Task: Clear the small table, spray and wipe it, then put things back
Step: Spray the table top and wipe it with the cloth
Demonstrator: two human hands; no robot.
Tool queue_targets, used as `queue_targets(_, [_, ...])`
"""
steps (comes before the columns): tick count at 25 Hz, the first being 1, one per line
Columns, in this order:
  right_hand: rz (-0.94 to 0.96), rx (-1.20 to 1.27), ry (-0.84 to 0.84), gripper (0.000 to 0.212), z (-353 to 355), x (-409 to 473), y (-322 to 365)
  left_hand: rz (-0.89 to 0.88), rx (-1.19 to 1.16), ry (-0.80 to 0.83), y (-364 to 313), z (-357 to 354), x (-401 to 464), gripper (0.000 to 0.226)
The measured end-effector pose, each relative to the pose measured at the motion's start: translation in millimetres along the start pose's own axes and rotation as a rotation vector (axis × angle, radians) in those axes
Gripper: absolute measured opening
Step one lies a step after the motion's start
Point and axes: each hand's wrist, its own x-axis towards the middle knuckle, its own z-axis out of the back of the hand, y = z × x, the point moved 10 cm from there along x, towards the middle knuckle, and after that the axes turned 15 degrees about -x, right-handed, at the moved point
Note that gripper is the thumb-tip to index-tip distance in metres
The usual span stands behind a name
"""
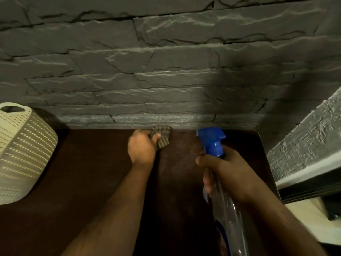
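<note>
One dark table [92,182] abuts a grey stone wall [166,61].

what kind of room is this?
Probably a home, room unclear: dark wooden table against a grey stone-look wall, with a perforated white basket beside it.
</note>
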Motion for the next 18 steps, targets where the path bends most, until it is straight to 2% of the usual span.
queue_targets(2, [-0.013, 0.016, 0.017, 0.021, -5, -1, 3, -0.170, 0.038, 0.092, -4, 0, -23, 0.032])
queue_targets(3, [-0.017, 0.023, 0.024, 0.022, -8, -1, 4, -0.145, 0.058, 0.062, 13, 16, -14, 0.032])
queue_targets(6, [0.003, 0.013, 0.007, 0.021, -5, -2, -1, 0.187, 0.094, -0.123, 80, 61, 35, 0.037])
queue_targets(8, [-0.012, 0.014, -0.027, 0.017, 1, -1, -8, 0.267, 0.097, -0.162, 77, 57, 42, 0.035])
queue_targets(10, [-0.023, 0.029, -0.032, 0.015, 0, 0, -11, 0.137, 0.044, -0.094, 27, 22, 23, 0.032])
queue_targets(12, [-0.015, 0.039, -0.024, 0.014, -3, -1, -8, -0.087, 0.023, 0.086, -32, -20, -18, 0.032])
queue_targets(14, [-0.014, 0.060, -0.009, 0.016, -6, -3, -3, -0.221, 0.048, 0.208, -43, -28, -38, 0.033])
queue_targets(15, [-0.013, 0.075, 0.004, 0.017, -7, -4, -2, -0.205, 0.066, 0.189, -26, -16, -27, 0.033])
queue_targets(18, [-0.017, 0.077, -0.014, 0.017, 1, -6, -11, 0.095, 0.140, 0.022, 34, 24, 14, 0.037])
